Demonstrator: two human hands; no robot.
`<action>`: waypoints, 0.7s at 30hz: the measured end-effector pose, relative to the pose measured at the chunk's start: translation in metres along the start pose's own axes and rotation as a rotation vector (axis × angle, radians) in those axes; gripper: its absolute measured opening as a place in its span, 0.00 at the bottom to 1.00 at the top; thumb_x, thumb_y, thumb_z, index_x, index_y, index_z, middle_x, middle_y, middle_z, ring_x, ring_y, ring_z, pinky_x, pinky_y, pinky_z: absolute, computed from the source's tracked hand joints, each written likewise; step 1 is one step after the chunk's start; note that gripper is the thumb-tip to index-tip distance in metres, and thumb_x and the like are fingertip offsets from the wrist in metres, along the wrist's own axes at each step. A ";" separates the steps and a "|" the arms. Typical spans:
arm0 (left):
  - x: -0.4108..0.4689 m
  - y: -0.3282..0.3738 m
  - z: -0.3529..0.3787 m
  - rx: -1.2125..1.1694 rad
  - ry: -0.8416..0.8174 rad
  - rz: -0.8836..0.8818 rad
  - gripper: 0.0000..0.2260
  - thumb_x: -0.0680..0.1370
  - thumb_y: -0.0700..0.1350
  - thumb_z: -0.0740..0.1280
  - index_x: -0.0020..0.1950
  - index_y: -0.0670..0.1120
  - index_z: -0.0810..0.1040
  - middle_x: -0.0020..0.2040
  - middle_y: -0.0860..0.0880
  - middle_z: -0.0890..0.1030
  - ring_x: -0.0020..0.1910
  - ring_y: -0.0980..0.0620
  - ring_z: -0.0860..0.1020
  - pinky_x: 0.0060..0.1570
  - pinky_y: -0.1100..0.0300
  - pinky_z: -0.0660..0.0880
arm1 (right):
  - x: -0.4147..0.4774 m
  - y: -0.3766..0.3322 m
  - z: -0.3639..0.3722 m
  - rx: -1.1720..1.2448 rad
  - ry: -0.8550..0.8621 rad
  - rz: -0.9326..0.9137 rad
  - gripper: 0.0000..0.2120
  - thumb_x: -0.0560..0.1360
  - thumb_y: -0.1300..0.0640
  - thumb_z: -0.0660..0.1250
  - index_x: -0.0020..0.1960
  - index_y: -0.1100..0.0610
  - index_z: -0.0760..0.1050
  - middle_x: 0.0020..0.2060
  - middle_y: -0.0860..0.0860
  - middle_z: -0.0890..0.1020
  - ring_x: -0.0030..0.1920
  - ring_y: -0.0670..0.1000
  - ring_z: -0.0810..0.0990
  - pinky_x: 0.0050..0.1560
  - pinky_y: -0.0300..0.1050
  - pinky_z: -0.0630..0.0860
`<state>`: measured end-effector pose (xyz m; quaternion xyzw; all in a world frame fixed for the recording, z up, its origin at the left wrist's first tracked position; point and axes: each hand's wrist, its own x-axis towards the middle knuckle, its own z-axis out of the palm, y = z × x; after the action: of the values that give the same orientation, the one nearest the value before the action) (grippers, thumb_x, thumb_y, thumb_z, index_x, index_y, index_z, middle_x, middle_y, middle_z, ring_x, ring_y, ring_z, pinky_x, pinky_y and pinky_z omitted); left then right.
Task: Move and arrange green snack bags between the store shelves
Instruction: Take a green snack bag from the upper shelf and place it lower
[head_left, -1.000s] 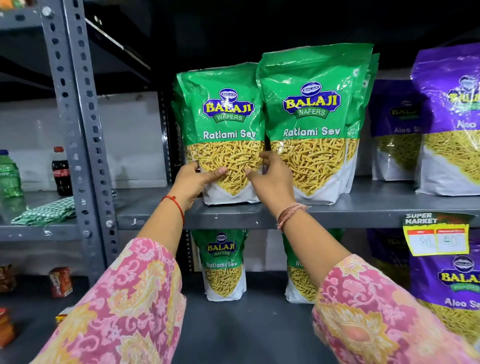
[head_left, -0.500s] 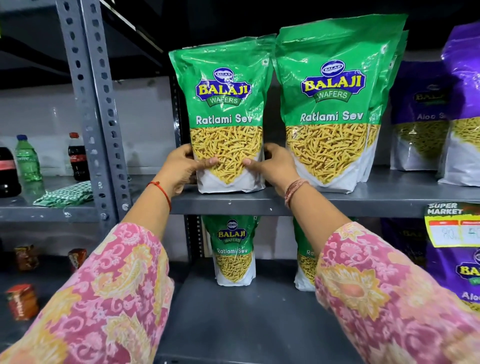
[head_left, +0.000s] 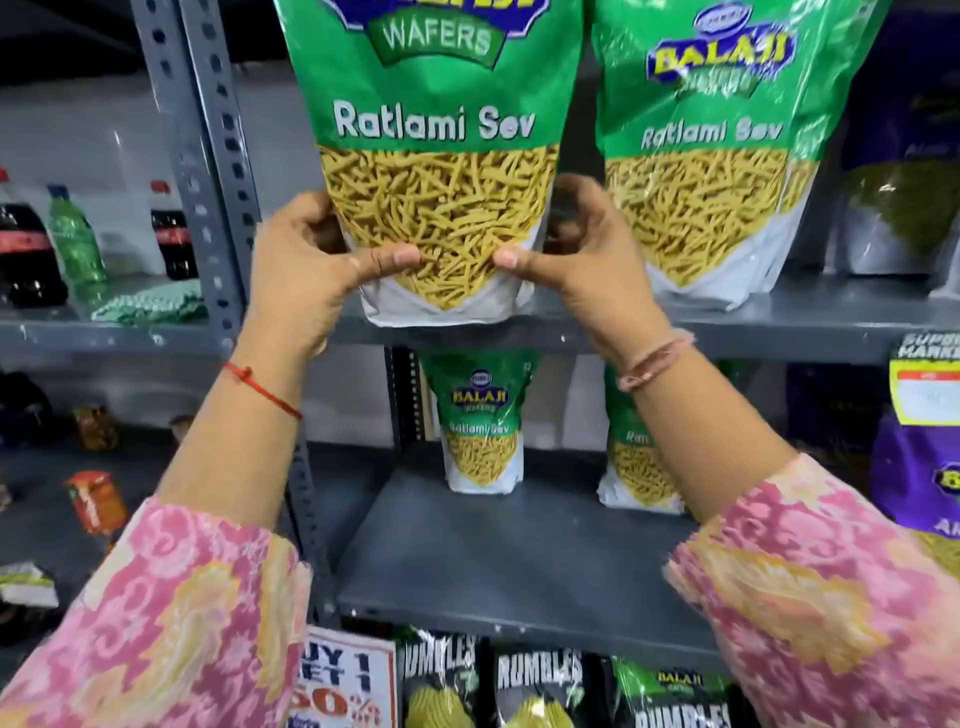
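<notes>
From the head camera, the left hand (head_left: 306, 270) and the right hand (head_left: 582, 260) each have a tight grip on the low corners of one green snack bag (head_left: 436, 171). The thumbs press on the front and the other fingers curl behind it. The bag stands up straight. Its bottom edge hangs in front of the lip of the upper shelf (head_left: 779, 332), so it looks lifted off and partway out, though I cannot be sure it is fully clear.

Just to the right of the held bag, a second green bag (head_left: 711, 156) stands on the upper shelf, with at least one more tucked behind it. Below the held bag, on the lower shelf (head_left: 509, 561), stands a small green bag (head_left: 480, 426). Another green bag (head_left: 634, 467) stands to its right, half hidden by the right arm.

So the job looks only begun: one bag is in the hands and not put down yet. The lower shelf has lots of bare room in front for it.
</notes>
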<state>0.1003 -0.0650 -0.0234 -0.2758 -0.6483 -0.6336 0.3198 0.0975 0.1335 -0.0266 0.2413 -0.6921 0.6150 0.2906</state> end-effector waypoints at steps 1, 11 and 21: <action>-0.016 0.003 0.001 0.023 -0.007 0.020 0.18 0.55 0.45 0.75 0.41 0.52 0.76 0.34 0.66 0.83 0.42 0.64 0.81 0.42 0.68 0.78 | -0.014 0.000 -0.005 -0.016 -0.011 -0.020 0.26 0.61 0.63 0.77 0.55 0.53 0.71 0.50 0.50 0.80 0.49 0.48 0.79 0.56 0.45 0.78; -0.188 -0.078 0.026 0.258 0.045 -0.288 0.17 0.51 0.50 0.79 0.24 0.53 0.70 0.19 0.61 0.75 0.24 0.69 0.71 0.25 0.75 0.68 | -0.169 0.096 -0.043 -0.139 -0.051 0.170 0.31 0.50 0.57 0.80 0.52 0.54 0.77 0.42 0.29 0.82 0.45 0.31 0.78 0.50 0.29 0.76; -0.206 -0.234 0.063 0.302 -0.181 -0.596 0.16 0.60 0.40 0.77 0.36 0.57 0.75 0.36 0.53 0.82 0.34 0.60 0.78 0.34 0.71 0.73 | -0.183 0.244 -0.042 -0.186 -0.093 0.532 0.30 0.59 0.70 0.75 0.59 0.56 0.72 0.54 0.48 0.77 0.49 0.36 0.78 0.57 0.38 0.76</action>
<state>0.0503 -0.0033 -0.3311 -0.0790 -0.8125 -0.5691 0.0988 0.0643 0.2021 -0.3247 0.0513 -0.7973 0.5916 0.1078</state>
